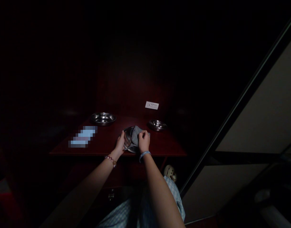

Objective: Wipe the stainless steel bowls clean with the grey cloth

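My left hand (120,142) grips the left rim of a shiny metal bowl (128,136), thumb on the upper side. The bowl is tilted over the front part of the dark red table (112,134). In my right hand (144,141) is a grey cloth (136,134), bunched in closed fingers and lying against the inside of the bowl. Part of the cloth hangs toward the near rim. The bowl's right side is hidden behind the cloth and my right hand.
A wide metal bowl (103,118) stands at the back left, and smaller metal bowls (157,124), seemingly stacked, at the back right. A blurred pale-blue object (83,136) lies on the left. A white socket (152,105) is on the back wall. A shoe (170,173) shows below.
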A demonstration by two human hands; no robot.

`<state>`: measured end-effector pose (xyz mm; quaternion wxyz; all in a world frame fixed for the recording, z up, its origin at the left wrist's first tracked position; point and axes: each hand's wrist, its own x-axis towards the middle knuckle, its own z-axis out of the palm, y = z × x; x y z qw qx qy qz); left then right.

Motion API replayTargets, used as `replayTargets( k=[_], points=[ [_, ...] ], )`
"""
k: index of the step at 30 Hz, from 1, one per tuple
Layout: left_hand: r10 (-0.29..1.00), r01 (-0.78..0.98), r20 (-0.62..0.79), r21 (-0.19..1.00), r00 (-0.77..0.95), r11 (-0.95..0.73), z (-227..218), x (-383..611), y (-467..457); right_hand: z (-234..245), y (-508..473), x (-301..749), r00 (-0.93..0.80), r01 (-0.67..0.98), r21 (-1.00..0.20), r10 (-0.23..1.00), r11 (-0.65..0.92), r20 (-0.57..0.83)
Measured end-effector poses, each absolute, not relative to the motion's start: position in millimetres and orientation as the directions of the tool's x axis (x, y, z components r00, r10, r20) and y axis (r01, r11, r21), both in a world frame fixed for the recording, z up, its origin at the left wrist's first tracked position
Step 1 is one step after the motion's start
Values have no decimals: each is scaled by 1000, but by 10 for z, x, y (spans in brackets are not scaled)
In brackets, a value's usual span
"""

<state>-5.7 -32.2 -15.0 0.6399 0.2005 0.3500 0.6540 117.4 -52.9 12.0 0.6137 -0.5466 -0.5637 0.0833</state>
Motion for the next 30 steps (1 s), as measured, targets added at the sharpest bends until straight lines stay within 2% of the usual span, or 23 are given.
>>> replayTargets(
  k=[8,17,30],
  points=[
    [975,-695,-211,711,-69,104,-127,-76,-303,128,-543,1171,337,522,-766,733,376,590],
    [979,-674,-182,735,-87,77,-117,-63,-335,78,-519,1165,348,537,-749,707,388,615],
    [981,-703,-178,708,-79,72,-136,-49,-316,76,-508,1188,333,518,-746,704,419,626]
  ],
)
